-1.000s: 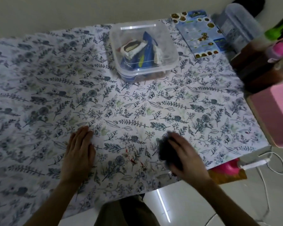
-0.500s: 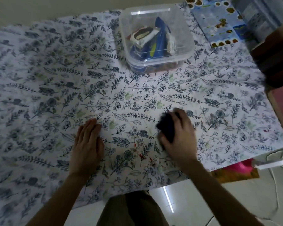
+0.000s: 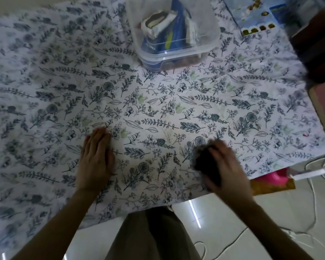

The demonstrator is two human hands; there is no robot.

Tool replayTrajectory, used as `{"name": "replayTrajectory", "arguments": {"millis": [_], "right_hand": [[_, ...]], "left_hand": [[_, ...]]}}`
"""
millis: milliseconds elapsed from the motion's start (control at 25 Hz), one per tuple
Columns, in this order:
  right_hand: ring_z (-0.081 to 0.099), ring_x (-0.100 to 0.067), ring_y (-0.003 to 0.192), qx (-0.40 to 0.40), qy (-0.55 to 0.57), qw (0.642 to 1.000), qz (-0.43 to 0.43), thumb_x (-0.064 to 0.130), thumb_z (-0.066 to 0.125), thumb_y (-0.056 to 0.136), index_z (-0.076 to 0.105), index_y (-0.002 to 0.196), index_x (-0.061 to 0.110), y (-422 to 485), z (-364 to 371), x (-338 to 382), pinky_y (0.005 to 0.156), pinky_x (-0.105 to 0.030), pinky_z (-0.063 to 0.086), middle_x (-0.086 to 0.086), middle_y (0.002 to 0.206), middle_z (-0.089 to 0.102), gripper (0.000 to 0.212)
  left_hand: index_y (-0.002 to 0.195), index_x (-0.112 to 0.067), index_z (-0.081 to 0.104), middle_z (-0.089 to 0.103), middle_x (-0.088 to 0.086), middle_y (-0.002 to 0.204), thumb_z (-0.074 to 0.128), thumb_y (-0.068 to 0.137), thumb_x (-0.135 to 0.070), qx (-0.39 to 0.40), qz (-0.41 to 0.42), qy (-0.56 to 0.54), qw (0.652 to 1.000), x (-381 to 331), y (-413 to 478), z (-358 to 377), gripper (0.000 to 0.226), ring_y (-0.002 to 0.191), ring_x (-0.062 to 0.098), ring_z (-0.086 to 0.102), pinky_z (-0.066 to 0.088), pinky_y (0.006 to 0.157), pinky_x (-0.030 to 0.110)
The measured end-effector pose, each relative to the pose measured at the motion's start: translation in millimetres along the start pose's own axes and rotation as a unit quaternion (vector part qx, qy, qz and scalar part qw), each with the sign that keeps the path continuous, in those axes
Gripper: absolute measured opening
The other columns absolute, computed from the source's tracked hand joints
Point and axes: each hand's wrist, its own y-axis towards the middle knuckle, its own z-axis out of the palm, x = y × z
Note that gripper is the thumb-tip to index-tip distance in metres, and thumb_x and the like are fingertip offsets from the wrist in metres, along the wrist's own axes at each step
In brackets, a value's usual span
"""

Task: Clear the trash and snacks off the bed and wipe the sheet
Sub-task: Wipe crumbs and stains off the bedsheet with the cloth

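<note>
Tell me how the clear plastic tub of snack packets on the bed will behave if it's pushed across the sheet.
The plastic tub looks rigid and low, so tipping seems unlikely. Its load is mostly packets, so probably light. On the soft sheet it may drag and bunch fabric rather than glide.

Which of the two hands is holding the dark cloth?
The right hand grips the dark cloth; the left hand lies flat and empty on the sheet.
</note>
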Motion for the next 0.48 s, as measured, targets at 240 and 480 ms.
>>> {"name": "replayTrajectory", "arguments": {"millis": [240, 480], "right_hand": [[0.046, -0.041, 0.115, -0.144, 0.011, 0.947, 0.289, 0.047, 0.049, 0.075, 0.038, 0.131, 0.006, 66, -50, -87, 0.089, -0.056, 0.048, -0.025, 0.132, 0.043, 0.071], [0.04, -0.024, 0.128, -0.084, 0.046, 0.991, 0.097, 0.046, 0.063, 0.077, 0.041, 0.136, 0.017, 71, 17, 60, 0.105, -0.04, 0.039, -0.008, 0.141, 0.042, 0.069]], "left_hand": [[0.137, -0.001, 0.042, 0.04, 0.018, 0.148, 0.037, 0.095, -0.023, -0.012, 0.004, 0.002, 1.0, -2, 4, -1, 0.048, 0.142, 0.03, 0.031, 0.021, 0.12, 0.048], [0.137, -0.002, 0.043, 0.04, 0.017, 0.149, 0.035, 0.094, -0.025, -0.012, 0.0, 0.0, 1.0, -1, 0, 0, 0.049, 0.142, 0.029, 0.031, 0.02, 0.12, 0.047]]}}
